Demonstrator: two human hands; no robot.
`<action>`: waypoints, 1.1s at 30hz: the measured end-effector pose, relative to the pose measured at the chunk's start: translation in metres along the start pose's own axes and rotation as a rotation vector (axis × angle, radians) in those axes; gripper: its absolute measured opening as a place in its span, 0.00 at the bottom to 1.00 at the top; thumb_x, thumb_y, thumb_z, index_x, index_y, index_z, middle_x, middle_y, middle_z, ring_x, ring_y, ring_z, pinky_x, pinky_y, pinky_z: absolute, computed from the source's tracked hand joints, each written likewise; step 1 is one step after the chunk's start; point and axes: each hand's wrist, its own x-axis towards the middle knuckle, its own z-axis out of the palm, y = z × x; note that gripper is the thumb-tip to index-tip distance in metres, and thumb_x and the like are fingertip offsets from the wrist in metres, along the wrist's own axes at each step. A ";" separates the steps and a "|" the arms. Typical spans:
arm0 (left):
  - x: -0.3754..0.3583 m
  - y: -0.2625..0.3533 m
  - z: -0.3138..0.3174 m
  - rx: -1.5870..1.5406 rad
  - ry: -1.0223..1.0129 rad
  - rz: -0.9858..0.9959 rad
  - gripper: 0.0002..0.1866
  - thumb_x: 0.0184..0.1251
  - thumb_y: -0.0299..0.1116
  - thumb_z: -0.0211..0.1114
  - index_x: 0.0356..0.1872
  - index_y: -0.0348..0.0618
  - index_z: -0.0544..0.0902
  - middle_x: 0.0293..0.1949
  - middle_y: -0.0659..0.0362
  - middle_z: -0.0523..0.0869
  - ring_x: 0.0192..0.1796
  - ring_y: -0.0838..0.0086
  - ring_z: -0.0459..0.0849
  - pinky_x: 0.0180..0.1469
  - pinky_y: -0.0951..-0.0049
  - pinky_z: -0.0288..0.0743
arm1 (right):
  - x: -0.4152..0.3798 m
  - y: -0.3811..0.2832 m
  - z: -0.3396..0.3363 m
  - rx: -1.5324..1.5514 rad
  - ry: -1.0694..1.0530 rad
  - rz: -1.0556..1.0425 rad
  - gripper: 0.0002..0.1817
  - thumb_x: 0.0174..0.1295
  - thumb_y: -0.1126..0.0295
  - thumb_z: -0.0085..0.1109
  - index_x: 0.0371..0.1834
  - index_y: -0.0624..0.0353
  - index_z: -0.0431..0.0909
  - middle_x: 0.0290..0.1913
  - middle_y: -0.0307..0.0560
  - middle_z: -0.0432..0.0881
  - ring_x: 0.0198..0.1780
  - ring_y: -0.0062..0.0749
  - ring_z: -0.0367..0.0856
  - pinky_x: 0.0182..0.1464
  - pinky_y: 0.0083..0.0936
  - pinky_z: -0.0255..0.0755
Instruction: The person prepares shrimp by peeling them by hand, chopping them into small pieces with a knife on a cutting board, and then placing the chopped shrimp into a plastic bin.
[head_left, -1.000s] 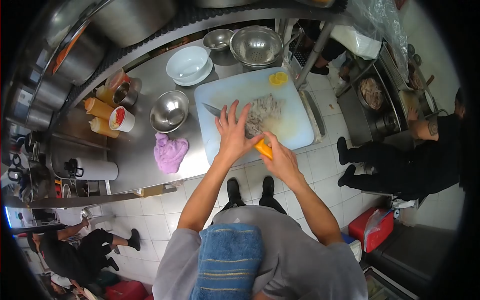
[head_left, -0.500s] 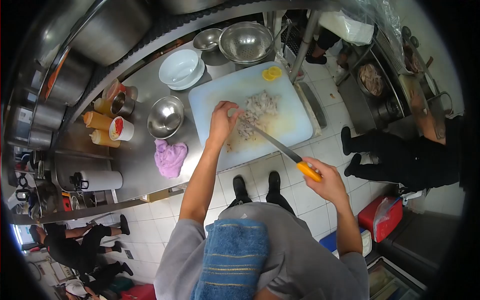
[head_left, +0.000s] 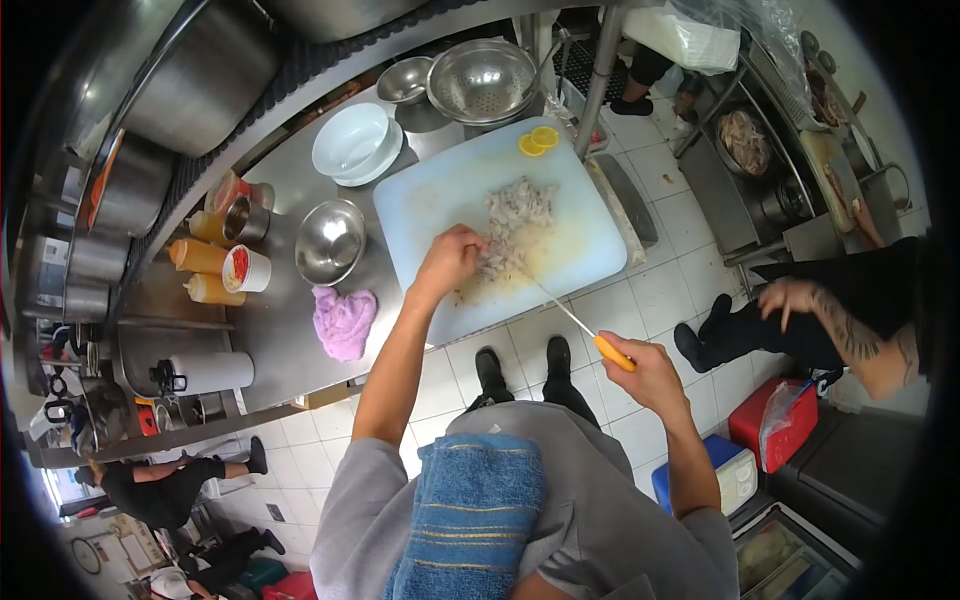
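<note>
A pale cutting board (head_left: 415, 210) holds a heap of chopped greyish-pink food pieces (head_left: 520, 205), whose kind I cannot make out. My left hand (head_left: 452, 262) is over the left side of the heap, fingers bent together at the smaller cut bits; what they pinch is hidden. With my right hand (head_left: 650, 378) I grip the orange handle of a kitchen knife (head_left: 572, 318) beyond the board's near edge. The knife's blade looks narrow, seen nearly edge-on, and its tip reaches the bits on the board. Two lemon slices (head_left: 538, 141) lie at the far right corner.
Left of the board are a steel bowl (head_left: 331, 242), a purple cloth (head_left: 344, 322), white bowls (head_left: 350, 140) and sauce bottles (head_left: 198, 256). A colander (head_left: 482, 82) stands behind. A shelf post (head_left: 602, 85) rises at the back right. A co-worker's arm (head_left: 850, 320) is at right.
My left fingers have drawn in and lowered onto the bits. The knife has rolled, so its blade looks thinner. The co-worker at right has moved, with a tattooed arm now reaching forward.
</note>
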 end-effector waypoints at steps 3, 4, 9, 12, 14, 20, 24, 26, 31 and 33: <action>-0.012 0.001 -0.018 -0.062 0.092 -0.082 0.14 0.61 0.17 0.55 0.40 0.39 0.88 0.44 0.48 0.87 0.45 0.55 0.86 0.50 0.62 0.79 | 0.005 0.001 -0.002 0.000 0.008 -0.054 0.22 0.61 0.73 0.68 0.60 0.61 0.82 0.43 0.58 0.89 0.41 0.39 0.89 0.46 0.25 0.78; -0.011 0.002 -0.021 -0.082 0.144 -0.134 0.14 0.61 0.18 0.55 0.41 0.38 0.88 0.44 0.47 0.86 0.45 0.52 0.86 0.51 0.60 0.79 | 0.007 0.003 -0.003 0.009 0.021 -0.074 0.22 0.61 0.73 0.68 0.60 0.61 0.82 0.43 0.58 0.89 0.41 0.39 0.89 0.46 0.25 0.78; 0.011 -0.012 0.011 -0.021 0.195 -0.062 0.13 0.62 0.20 0.55 0.42 0.37 0.88 0.45 0.45 0.86 0.46 0.49 0.85 0.53 0.57 0.79 | 0.016 -0.009 -0.018 -0.019 0.071 -0.032 0.22 0.60 0.71 0.68 0.59 0.57 0.82 0.41 0.59 0.88 0.41 0.46 0.89 0.45 0.29 0.79; 0.019 -0.004 0.025 0.038 0.129 -0.051 0.13 0.62 0.20 0.55 0.40 0.36 0.88 0.45 0.45 0.86 0.46 0.48 0.85 0.54 0.56 0.78 | 0.013 -0.003 -0.028 0.036 0.084 -0.001 0.23 0.60 0.71 0.68 0.60 0.56 0.82 0.43 0.59 0.88 0.42 0.37 0.90 0.46 0.27 0.78; 0.013 0.002 0.025 0.011 0.035 -0.071 0.13 0.62 0.20 0.55 0.39 0.36 0.88 0.45 0.44 0.86 0.47 0.48 0.85 0.55 0.56 0.78 | 0.009 0.001 -0.034 0.069 0.094 0.025 0.23 0.60 0.71 0.68 0.60 0.56 0.82 0.44 0.58 0.89 0.41 0.32 0.89 0.46 0.25 0.78; -0.001 0.021 0.008 -0.052 0.017 -0.093 0.14 0.60 0.17 0.54 0.37 0.38 0.89 0.42 0.46 0.86 0.46 0.49 0.84 0.54 0.56 0.78 | -0.001 0.015 -0.039 0.077 0.104 0.064 0.23 0.60 0.71 0.69 0.61 0.55 0.82 0.43 0.56 0.89 0.39 0.28 0.88 0.46 0.23 0.78; 0.003 0.022 0.020 0.039 0.071 -0.035 0.15 0.59 0.17 0.55 0.36 0.42 0.90 0.45 0.49 0.86 0.49 0.52 0.83 0.54 0.57 0.78 | -0.005 0.018 -0.042 0.042 0.039 0.146 0.23 0.60 0.70 0.69 0.61 0.55 0.82 0.43 0.56 0.90 0.38 0.28 0.88 0.45 0.23 0.78; 0.001 0.022 0.022 0.137 0.021 0.013 0.15 0.58 0.17 0.57 0.37 0.43 0.90 0.46 0.49 0.85 0.50 0.53 0.82 0.54 0.57 0.77 | -0.003 0.020 -0.039 0.043 0.014 0.153 0.23 0.60 0.70 0.69 0.60 0.56 0.83 0.42 0.56 0.89 0.38 0.29 0.88 0.45 0.24 0.78; -0.017 0.006 0.005 0.092 0.036 0.020 0.18 0.57 0.15 0.56 0.42 0.44 0.89 0.48 0.49 0.85 0.50 0.53 0.83 0.56 0.58 0.77 | 0.011 0.019 -0.012 0.031 0.029 -0.023 0.22 0.59 0.70 0.69 0.58 0.57 0.83 0.42 0.58 0.89 0.39 0.36 0.89 0.45 0.26 0.78; -0.016 0.009 -0.003 0.036 0.116 -0.039 0.18 0.58 0.15 0.55 0.43 0.43 0.89 0.48 0.48 0.85 0.50 0.52 0.83 0.56 0.58 0.77 | 0.015 0.012 -0.010 0.028 -0.007 -0.049 0.21 0.59 0.70 0.69 0.58 0.57 0.84 0.43 0.58 0.89 0.40 0.40 0.90 0.46 0.26 0.79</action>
